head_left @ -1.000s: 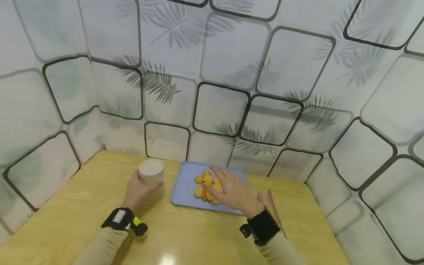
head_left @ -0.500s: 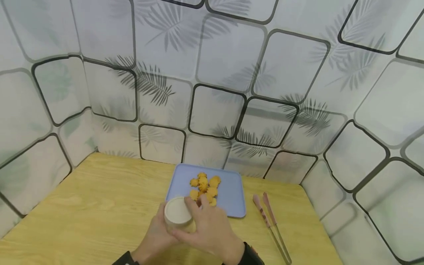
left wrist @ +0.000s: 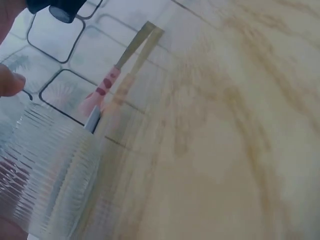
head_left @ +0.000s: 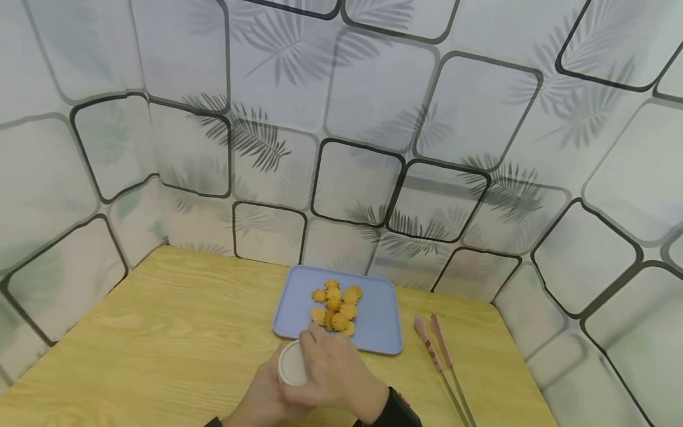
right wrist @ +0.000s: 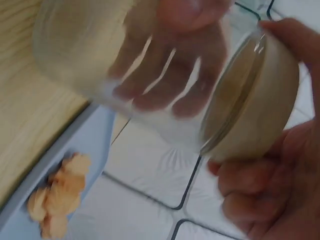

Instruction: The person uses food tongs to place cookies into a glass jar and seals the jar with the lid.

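A clear ribbed jar (left wrist: 55, 165) with a cream lid (head_left: 291, 363) is held between both hands, in front of the tray. My left hand (head_left: 261, 394) grips the jar's body, and its fingers show through the clear wall in the right wrist view. Fingers and thumb of my right hand (head_left: 338, 373) are curled round the lid, which sits at the jar's mouth. Just beyond the hands lies a blue tray (head_left: 379, 314) bearing several yellow-orange cookies (head_left: 333, 305).
Tongs (head_left: 443, 362) with pink patterned tips lie on the wooden table (head_left: 160, 332), right of the tray. A patterned curtain (head_left: 267, 148) encloses the table at the back and sides.
My left hand has brought the jar from left of the tray to the front of it. The right hand has come from above the cookies onto the lid, and its grip has turned.
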`<move>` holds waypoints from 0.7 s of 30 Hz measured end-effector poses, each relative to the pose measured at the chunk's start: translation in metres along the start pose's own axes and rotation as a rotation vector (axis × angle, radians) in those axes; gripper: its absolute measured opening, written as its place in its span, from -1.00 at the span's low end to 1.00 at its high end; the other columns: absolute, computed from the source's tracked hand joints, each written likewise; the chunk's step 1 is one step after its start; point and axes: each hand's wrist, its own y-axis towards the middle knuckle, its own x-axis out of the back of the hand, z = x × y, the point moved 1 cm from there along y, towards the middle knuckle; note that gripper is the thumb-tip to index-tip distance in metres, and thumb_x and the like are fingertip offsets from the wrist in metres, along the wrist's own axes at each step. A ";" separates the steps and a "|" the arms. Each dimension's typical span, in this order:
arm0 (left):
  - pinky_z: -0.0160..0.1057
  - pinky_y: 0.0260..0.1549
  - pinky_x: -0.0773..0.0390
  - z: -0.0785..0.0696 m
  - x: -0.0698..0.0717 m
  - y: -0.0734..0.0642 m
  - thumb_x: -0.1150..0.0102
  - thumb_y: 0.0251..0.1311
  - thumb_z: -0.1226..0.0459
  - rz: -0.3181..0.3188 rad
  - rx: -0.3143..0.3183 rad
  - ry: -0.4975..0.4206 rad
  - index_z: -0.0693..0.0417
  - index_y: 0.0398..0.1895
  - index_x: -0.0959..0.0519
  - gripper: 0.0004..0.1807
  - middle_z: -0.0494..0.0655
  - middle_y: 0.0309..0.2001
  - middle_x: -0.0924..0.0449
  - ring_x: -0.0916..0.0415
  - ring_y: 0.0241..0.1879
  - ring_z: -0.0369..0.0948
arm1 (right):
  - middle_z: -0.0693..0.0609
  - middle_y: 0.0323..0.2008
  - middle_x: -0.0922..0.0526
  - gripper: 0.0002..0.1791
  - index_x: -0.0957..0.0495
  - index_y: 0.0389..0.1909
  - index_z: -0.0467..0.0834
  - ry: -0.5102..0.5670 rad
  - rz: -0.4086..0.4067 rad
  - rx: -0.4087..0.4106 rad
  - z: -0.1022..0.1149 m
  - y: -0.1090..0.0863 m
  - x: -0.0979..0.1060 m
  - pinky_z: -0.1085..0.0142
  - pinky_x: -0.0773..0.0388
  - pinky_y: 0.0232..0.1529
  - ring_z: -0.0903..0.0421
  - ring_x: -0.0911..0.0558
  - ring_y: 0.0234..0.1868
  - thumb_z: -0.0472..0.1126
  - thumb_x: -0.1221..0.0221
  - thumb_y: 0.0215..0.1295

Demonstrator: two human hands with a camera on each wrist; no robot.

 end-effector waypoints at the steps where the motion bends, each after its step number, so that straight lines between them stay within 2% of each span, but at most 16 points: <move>1: -0.23 0.06 -0.53 0.002 0.000 -0.001 -0.43 -0.11 0.41 -0.005 -0.013 0.040 0.06 0.32 -0.24 -0.14 -0.02 0.14 -0.50 -0.47 0.07 -0.17 | 0.19 -0.53 -0.35 -0.39 -0.42 -0.41 -0.04 -0.009 0.001 0.038 -0.002 0.001 -0.001 0.54 -0.10 -0.82 0.32 -0.26 -0.70 0.46 -0.10 -0.07; 2: -0.22 0.00 -0.58 0.003 0.000 -0.003 -0.48 -0.21 0.44 -0.060 -0.050 0.210 0.09 0.33 -0.22 -0.05 -0.02 0.12 -0.52 -0.50 0.03 -0.17 | 0.21 -0.55 -0.32 -0.39 -0.41 -0.42 -0.02 -0.019 0.001 0.072 -0.004 0.001 -0.003 0.55 -0.06 -0.83 0.33 -0.23 -0.71 0.47 -0.07 -0.07; 3: -0.22 -0.02 -0.59 0.004 0.000 -0.004 -0.54 -0.29 0.41 -0.089 -0.068 0.309 0.10 0.34 -0.22 0.00 -0.01 0.11 -0.53 -0.53 0.00 -0.17 | 0.22 -0.55 -0.30 -0.39 -0.41 -0.41 -0.01 -0.027 -0.001 0.103 -0.006 0.002 -0.004 0.55 -0.03 -0.83 0.34 -0.21 -0.72 0.48 -0.06 -0.07; 8: -0.16 -0.07 -0.63 0.007 0.004 -0.007 -0.55 -0.27 0.36 -0.101 -0.131 0.385 0.01 0.34 -0.23 0.00 -0.03 0.07 -0.56 -0.56 -0.06 -0.14 | 0.25 -0.52 -0.27 -0.39 -0.44 -0.34 0.02 0.000 0.002 0.208 -0.010 0.008 -0.008 0.58 -0.04 -0.81 0.35 -0.18 -0.72 0.48 -0.05 -0.05; 11: -0.15 -0.12 -0.64 0.007 0.009 -0.006 -0.54 -0.22 0.34 -0.059 -0.178 0.384 0.01 0.35 -0.22 -0.02 0.01 0.07 -0.54 -0.55 -0.07 -0.13 | 0.24 -0.46 -0.29 -0.37 -0.47 -0.25 -0.01 0.035 0.038 0.268 -0.014 0.011 -0.006 0.61 -0.08 -0.77 0.37 -0.21 -0.67 0.45 -0.08 -0.05; 12: -0.14 -0.11 -0.64 0.007 0.010 -0.006 -0.53 -0.19 0.35 -0.025 -0.178 0.348 0.03 0.37 -0.20 -0.02 0.05 0.09 -0.52 -0.54 -0.05 -0.11 | 0.23 -0.44 -0.30 -0.35 -0.47 -0.20 -0.03 0.051 0.063 0.292 -0.015 0.012 -0.004 0.63 -0.10 -0.75 0.37 -0.23 -0.66 0.45 -0.09 -0.05; 14: -0.15 -0.09 -0.62 0.007 0.012 -0.004 -0.50 -0.16 0.37 0.036 -0.163 0.296 0.05 0.39 -0.17 -0.01 0.10 0.13 -0.48 -0.52 -0.01 -0.07 | 0.21 -0.36 -0.36 -0.30 -0.48 -0.10 -0.05 0.088 0.122 0.342 -0.019 0.014 0.001 0.64 -0.15 -0.67 0.38 -0.29 -0.58 0.42 -0.13 -0.07; 17: -0.13 -0.01 -0.56 0.006 0.013 0.001 -0.51 -0.20 0.41 0.094 -0.099 0.239 0.04 0.35 -0.20 -0.03 0.11 0.14 -0.45 -0.48 0.03 -0.04 | 0.18 -0.16 -0.46 -0.27 -0.46 0.09 -0.02 0.172 0.256 0.396 -0.024 0.017 0.014 0.62 -0.32 -0.45 0.35 -0.43 -0.37 0.30 -0.28 -0.09; 19: -0.13 0.02 -0.53 0.006 0.012 0.004 -0.52 -0.23 0.40 0.101 -0.071 0.250 0.00 0.31 -0.24 -0.05 0.07 0.13 -0.45 -0.46 0.03 -0.05 | 0.14 0.05 -0.47 -0.22 -0.41 0.20 0.05 0.201 0.358 0.384 -0.026 0.019 0.023 0.52 -0.43 -0.26 0.28 -0.48 -0.16 0.21 -0.36 -0.10; 21: -0.12 0.04 -0.52 0.005 0.013 0.006 -0.52 -0.22 0.39 0.109 -0.060 0.243 -0.04 0.31 -0.24 -0.06 0.05 0.16 -0.43 -0.45 0.06 -0.04 | 0.09 0.22 -0.42 -0.14 -0.33 0.30 0.14 0.193 0.432 0.295 -0.024 0.020 0.031 0.37 -0.51 -0.14 0.16 -0.49 0.01 0.23 -0.37 -0.09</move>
